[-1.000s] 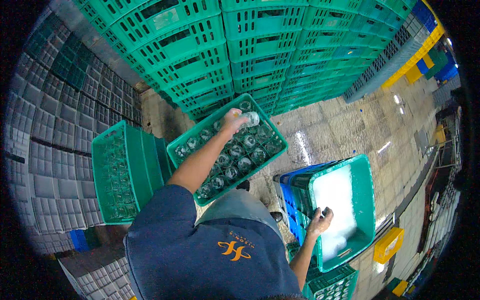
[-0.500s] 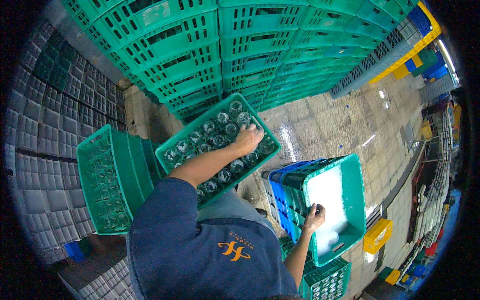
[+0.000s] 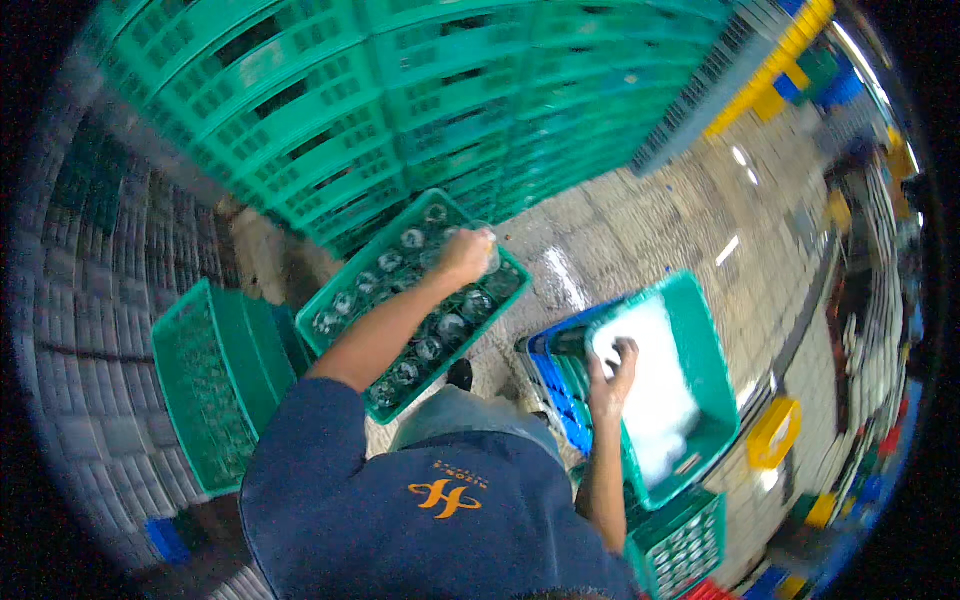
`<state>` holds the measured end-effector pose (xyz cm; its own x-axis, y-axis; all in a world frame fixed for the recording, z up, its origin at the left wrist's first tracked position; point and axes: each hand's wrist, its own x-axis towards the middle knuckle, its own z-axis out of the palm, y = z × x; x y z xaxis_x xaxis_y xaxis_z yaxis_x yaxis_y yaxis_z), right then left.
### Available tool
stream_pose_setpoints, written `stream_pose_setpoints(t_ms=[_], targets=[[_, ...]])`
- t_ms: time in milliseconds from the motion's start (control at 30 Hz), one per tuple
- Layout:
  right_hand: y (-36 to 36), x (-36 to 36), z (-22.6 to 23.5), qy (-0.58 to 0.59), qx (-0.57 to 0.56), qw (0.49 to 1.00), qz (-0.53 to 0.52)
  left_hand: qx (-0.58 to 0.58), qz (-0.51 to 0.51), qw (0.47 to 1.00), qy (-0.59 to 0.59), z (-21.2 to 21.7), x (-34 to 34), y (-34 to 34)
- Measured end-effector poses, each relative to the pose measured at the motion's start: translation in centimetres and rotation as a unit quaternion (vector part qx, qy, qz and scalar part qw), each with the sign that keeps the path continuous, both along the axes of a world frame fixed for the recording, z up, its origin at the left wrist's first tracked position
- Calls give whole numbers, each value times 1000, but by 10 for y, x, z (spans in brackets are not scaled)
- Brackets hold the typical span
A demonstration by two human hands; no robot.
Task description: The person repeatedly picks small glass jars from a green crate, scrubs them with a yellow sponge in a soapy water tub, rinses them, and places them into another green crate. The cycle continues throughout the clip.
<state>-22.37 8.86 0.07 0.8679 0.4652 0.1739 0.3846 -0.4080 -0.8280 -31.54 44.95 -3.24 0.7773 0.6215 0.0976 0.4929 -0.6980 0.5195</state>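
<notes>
A clear glass [image 3: 490, 252], blurred, is in your left hand [image 3: 462, 258], its fingers clamped around it, just above a tilted green crate [image 3: 455, 353]. That crate holds rows of round-topped clear glassware [image 3: 452, 326]. Your right hand [image 3: 612, 375] hangs over a green tub [image 3: 712, 400] filled with white, foam-like material [image 3: 655, 390]; its fingers are curled and apart, and you cannot tell whether they hold anything. The tub sits above blue crates [image 3: 562, 400].

On your navy shirt [image 3: 340, 500] is an orange emblem [image 3: 447, 497] with a line of small lettering beside it.

To your left, another green crate [image 3: 265, 345] holds clear pieces too blurred to name. At lower right, a green crate [image 3: 643, 575] holds rows of pale round items; a yellow container [image 3: 775, 433] stands near it on the wet, tiled floor [image 3: 680, 205]. Ahead, slotted green crates [image 3: 330, 120] form a tall stack; gray crates [image 3: 90, 330] line the far left.
</notes>
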Motion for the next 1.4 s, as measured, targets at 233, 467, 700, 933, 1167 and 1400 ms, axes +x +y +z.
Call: stream_pose_setpoints(t_ms=[233,467,700,933,1167,1400], targets=[[22,26,50,-104,37,985,136,-130,-360,923,-46,150,49,-157],[-186,118,51,269,586,757,-107,-531,-129,803,-239,121,160,-327],[-364,148,10,318,779,481,-245,195,-509,765,343,-165,261,-448],[-371,111,-18,309,666,552,-396,-275,-588,716,258,-124,240,-522],[-300,140,-44,297,636,643,-305,26,-481,863,-153,38,232,-584],[-276,152,-4,571,640,511,61,36,-444,895,-19,56,318,-489]])
